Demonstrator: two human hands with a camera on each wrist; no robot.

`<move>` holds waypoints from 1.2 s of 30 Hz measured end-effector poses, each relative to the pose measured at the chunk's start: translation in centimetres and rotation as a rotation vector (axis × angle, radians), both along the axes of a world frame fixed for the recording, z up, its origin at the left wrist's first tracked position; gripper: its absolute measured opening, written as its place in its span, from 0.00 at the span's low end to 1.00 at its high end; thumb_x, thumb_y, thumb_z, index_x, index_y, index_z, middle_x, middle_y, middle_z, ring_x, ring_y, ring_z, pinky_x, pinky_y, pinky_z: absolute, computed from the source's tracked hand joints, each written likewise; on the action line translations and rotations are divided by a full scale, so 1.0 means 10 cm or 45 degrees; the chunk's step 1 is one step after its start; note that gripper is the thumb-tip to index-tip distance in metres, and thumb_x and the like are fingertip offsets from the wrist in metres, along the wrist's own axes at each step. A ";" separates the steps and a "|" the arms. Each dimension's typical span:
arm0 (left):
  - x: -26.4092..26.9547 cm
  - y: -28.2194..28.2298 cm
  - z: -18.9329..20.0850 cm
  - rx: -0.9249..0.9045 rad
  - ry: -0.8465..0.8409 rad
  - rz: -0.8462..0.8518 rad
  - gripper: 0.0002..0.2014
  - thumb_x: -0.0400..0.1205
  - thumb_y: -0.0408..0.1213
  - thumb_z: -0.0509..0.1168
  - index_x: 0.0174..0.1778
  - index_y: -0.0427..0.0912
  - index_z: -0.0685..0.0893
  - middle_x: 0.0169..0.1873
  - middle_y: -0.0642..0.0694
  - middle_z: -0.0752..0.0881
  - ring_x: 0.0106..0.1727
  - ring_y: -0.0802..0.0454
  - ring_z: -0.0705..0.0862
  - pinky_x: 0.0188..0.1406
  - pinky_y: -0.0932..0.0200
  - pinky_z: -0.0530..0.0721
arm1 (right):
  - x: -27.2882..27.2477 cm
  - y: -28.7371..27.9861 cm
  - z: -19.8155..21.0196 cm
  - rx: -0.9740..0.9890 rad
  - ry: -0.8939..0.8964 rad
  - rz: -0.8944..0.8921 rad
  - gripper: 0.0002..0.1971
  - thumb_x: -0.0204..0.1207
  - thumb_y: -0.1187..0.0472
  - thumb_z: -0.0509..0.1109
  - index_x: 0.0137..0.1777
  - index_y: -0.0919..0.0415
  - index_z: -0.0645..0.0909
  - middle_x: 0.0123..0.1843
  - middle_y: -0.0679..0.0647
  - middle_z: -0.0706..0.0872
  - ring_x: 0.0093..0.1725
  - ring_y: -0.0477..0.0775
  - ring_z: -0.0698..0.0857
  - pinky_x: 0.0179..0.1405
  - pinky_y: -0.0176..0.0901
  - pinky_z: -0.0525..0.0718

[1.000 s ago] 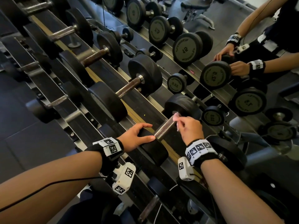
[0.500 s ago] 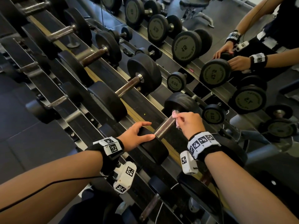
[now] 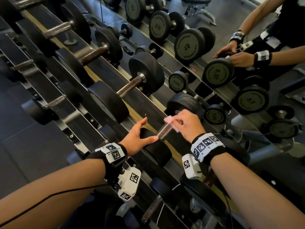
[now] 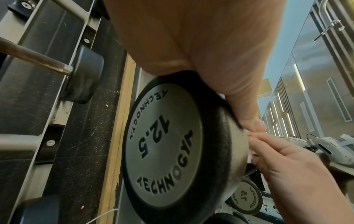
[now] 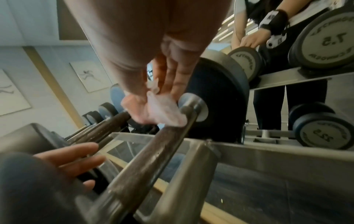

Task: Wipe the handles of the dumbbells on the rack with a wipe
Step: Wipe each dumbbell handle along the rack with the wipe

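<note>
The 12.5 dumbbell (image 3: 156,149) lies across the rack's top tier, its plate (image 4: 166,144) facing my left wrist. My left hand (image 3: 137,138) rests on its near head, thumb along the rim and fingers (image 5: 76,154) straight on the far side of it. My right hand (image 3: 186,124) pinches a pale pink wipe (image 3: 168,120) and presses it on the metal handle (image 3: 164,132), close to the far head (image 3: 184,103). In the right wrist view the wipe (image 5: 164,112) is bunched under the fingertips against the handle (image 5: 143,159) by its collar.
Bigger dumbbells (image 3: 130,86) lie side by side up the rack to the left, and more sit on the lower tier (image 3: 153,209). A mirror behind the rack repeats the dumbbells and my hands (image 3: 239,58). Steel rails (image 3: 72,116) run along the rack.
My right hand has shifted a little on the handle with the wipe, its fingers spread further over the bar. The left hand stays on the near head.
</note>
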State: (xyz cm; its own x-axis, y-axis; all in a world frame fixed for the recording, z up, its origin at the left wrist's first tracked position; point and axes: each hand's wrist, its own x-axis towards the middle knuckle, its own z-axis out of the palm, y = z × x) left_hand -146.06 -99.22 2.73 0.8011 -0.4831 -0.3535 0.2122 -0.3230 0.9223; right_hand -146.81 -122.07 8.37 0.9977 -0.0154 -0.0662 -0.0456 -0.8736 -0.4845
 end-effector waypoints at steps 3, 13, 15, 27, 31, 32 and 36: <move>0.02 0.00 0.00 -0.010 0.004 -0.007 0.50 0.71 0.56 0.74 0.86 0.55 0.54 0.84 0.54 0.62 0.83 0.54 0.60 0.83 0.51 0.60 | 0.08 -0.02 0.01 -0.185 -0.212 0.072 0.10 0.81 0.62 0.70 0.58 0.60 0.90 0.56 0.55 0.85 0.55 0.53 0.82 0.57 0.36 0.77; 0.02 0.01 -0.01 0.032 0.063 0.005 0.62 0.59 0.65 0.74 0.87 0.53 0.50 0.85 0.53 0.59 0.85 0.53 0.58 0.78 0.57 0.59 | -0.08 0.16 0.05 -0.554 0.250 0.571 0.16 0.86 0.61 0.60 0.69 0.51 0.82 0.66 0.53 0.85 0.67 0.55 0.82 0.70 0.51 0.78; 0.04 0.02 -0.01 0.088 0.091 -0.050 0.65 0.58 0.68 0.74 0.87 0.52 0.48 0.86 0.50 0.56 0.85 0.51 0.57 0.81 0.53 0.59 | -0.09 0.10 0.09 -0.397 0.330 0.571 0.16 0.86 0.61 0.61 0.69 0.50 0.84 0.66 0.53 0.87 0.67 0.54 0.84 0.71 0.51 0.78; 0.12 0.02 -0.05 0.028 0.156 -0.134 0.65 0.62 0.62 0.76 0.87 0.50 0.42 0.86 0.49 0.58 0.84 0.54 0.59 0.78 0.62 0.59 | 0.05 0.10 0.04 -0.672 0.313 0.424 0.20 0.85 0.61 0.61 0.73 0.41 0.78 0.69 0.54 0.81 0.62 0.60 0.84 0.65 0.51 0.80; 0.13 0.02 -0.06 -0.014 0.159 -0.119 0.64 0.63 0.61 0.77 0.88 0.50 0.43 0.85 0.49 0.60 0.84 0.56 0.59 0.84 0.55 0.58 | -0.09 0.06 0.05 -0.530 0.447 0.553 0.17 0.87 0.56 0.59 0.71 0.39 0.80 0.68 0.57 0.84 0.62 0.59 0.85 0.69 0.51 0.79; 0.12 0.02 -0.06 -0.014 0.154 -0.119 0.64 0.63 0.61 0.76 0.88 0.50 0.43 0.85 0.49 0.60 0.84 0.56 0.59 0.85 0.54 0.58 | -0.08 0.05 0.08 -0.483 0.480 0.588 0.16 0.86 0.55 0.60 0.69 0.40 0.82 0.68 0.56 0.85 0.63 0.58 0.85 0.70 0.49 0.79; 0.12 0.03 -0.08 -0.003 0.150 -0.127 0.63 0.63 0.63 0.76 0.87 0.51 0.44 0.85 0.51 0.61 0.83 0.55 0.61 0.80 0.60 0.59 | 0.13 -0.04 0.21 -0.273 0.271 0.449 0.15 0.84 0.60 0.64 0.62 0.43 0.88 0.57 0.52 0.91 0.55 0.52 0.88 0.61 0.39 0.79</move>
State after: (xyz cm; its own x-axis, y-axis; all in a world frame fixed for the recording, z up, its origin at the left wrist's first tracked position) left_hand -144.83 -98.95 1.89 0.7024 -0.5590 -0.4407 0.2858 -0.3456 0.8938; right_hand -145.55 -122.47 10.52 0.9090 0.2868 -0.3025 0.1933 -0.9330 -0.3035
